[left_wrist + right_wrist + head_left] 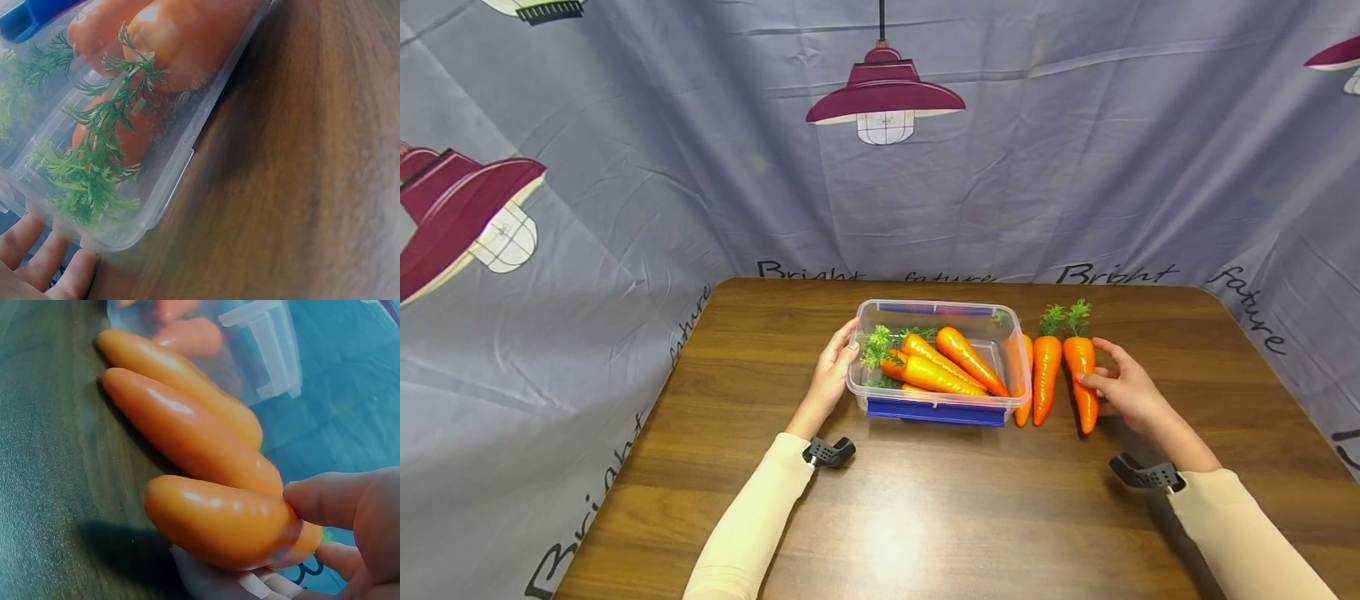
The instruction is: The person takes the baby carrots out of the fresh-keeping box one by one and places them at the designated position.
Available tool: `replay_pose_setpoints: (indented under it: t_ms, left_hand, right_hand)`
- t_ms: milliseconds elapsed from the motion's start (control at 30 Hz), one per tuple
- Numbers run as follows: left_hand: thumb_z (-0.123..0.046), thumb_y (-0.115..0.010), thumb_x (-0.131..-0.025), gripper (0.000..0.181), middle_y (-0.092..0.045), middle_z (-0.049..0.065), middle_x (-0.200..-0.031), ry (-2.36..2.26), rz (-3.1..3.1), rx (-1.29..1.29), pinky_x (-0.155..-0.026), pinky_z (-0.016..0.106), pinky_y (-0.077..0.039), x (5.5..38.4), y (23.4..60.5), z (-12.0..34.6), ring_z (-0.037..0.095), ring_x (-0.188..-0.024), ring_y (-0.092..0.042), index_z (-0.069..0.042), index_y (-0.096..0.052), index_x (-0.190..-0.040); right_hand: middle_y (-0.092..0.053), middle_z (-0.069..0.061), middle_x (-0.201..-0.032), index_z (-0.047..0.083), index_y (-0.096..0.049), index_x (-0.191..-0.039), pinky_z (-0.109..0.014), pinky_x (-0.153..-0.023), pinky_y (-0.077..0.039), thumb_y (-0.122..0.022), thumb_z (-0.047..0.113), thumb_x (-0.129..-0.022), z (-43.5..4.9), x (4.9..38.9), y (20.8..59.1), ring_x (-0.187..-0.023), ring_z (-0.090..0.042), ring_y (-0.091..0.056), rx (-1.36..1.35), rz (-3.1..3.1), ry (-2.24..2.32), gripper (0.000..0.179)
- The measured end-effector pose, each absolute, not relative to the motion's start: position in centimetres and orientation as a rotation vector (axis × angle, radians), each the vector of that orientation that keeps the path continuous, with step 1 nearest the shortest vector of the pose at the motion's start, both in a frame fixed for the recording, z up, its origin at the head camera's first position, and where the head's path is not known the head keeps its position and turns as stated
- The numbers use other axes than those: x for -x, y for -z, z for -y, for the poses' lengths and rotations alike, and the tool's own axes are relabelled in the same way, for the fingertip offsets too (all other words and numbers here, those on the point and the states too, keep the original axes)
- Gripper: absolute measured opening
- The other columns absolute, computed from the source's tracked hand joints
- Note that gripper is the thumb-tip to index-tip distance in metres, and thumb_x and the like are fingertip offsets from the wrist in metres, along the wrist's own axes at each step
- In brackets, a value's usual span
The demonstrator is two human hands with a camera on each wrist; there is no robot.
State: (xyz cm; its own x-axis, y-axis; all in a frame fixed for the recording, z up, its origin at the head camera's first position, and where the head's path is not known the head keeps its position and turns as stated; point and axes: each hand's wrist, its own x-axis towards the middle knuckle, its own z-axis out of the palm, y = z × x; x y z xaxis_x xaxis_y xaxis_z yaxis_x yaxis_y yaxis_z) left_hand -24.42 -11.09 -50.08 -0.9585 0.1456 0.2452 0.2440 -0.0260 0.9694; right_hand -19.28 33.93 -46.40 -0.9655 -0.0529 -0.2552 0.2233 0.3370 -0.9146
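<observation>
A clear plastic container (940, 401) with blue latches holds several carrots (936, 375) with green leafy tops. At its left end my left hand (832, 367) grips the rim, and the fingers (42, 259) show against the end wall in the left wrist view. Right of the container, my right hand (1131, 392) holds the outermost carrot (1079, 358) between thumb and fingers. In the right wrist view this carrot (219, 522) lies across the fingers, its tip pointing away from the palm. Beside it on the table are a second carrot (1046, 379) and a third carrot (1022, 414), partly behind the container's wall.
The brown wooden table (985, 517) reaches back to a grey-blue curtain (1045, 183) printed with lamps and lettering. Black wrist mounts (829, 452) sit at both cuffs. The container's raised walls stand between the two hands.
</observation>
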Motion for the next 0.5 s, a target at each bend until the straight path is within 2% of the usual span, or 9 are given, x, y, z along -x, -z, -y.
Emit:
replay_pose_setpoints:
  t_ms: [100, 167, 233, 333, 500]
  left_hand:
    - [-0.004, -0.042, -0.105, 0.048, -0.035, 0.023, -0.163, 2.163, 2.134, 0.43, -0.124, 0.053, -0.027, 24.44, 50.07, 11.05, 0.04, -0.151, -0.033, 0.003, -0.039, -0.153]
    - [-0.004, -0.042, -0.106, 0.048, -0.035, 0.022, -0.163, 2.162, 2.129, 0.432, -0.125, 0.053, -0.026, 24.5, 50.06, 11.01, 0.039, -0.151, -0.033, 0.002, -0.039, -0.153]
    - [-0.004, -0.042, -0.105, 0.048, -0.035, 0.022, -0.163, 2.163, 2.125, 0.435, -0.125, 0.053, -0.026, 24.5, 50.01, 11.0, 0.039, -0.152, -0.032, 0.002, -0.04, -0.153]
    - [-0.003, -0.042, -0.105, 0.048, -0.036, 0.022, -0.163, 2.157, 2.127, 0.438, -0.125, 0.052, -0.026, 24.6, 50.08, 11.01, 0.038, -0.151, -0.033, 0.003, -0.039, -0.153]
    - [-0.004, -0.042, -0.105, 0.048, -0.036, 0.023, -0.163, 2.16, 2.132, 0.435, -0.125, 0.052, -0.026, 24.65, 50.24, 11.07, 0.038, -0.151, -0.032, 0.002, -0.039, -0.153]
  right_hand:
    - [-0.056, -0.032, -0.127, 0.001, 0.001, -0.16, -0.04, -0.065, -0.062, -0.058, 0.01, -0.101, -33.62, 19.32, 46.42, -0.079, -0.004, -0.062, -0.162, -2.4, 1.625, 0.084]
    - [-0.041, -0.043, -0.14, 0.001, 0.002, -0.16, -0.04, -0.066, -0.063, -0.057, 0.011, -0.102, -33.48, 19.38, 46.36, -0.08, -0.004, -0.062, -0.174, -2.413, 1.6, 0.083]
    - [-0.034, -0.046, -0.144, 0.0, 0.002, -0.16, -0.04, -0.066, -0.063, -0.056, 0.013, -0.102, -33.43, 19.49, 46.29, -0.08, -0.005, -0.061, -0.187, -2.425, 1.574, 0.083]
    - [-0.033, -0.046, -0.144, -0.001, 0.001, -0.16, -0.04, -0.067, -0.063, -0.057, 0.014, -0.102, -33.47, 19.71, 46.25, -0.081, -0.005, -0.06, -0.199, -2.442, 1.534, 0.084]
    - [-0.042, -0.044, -0.137, -0.005, -0.004, -0.159, -0.038, -0.068, -0.064, -0.058, 0.01, -0.101, -33.61, 19.9, 46.46, -0.079, -0.002, -0.062, -0.186, -2.453, 1.518, 0.081]
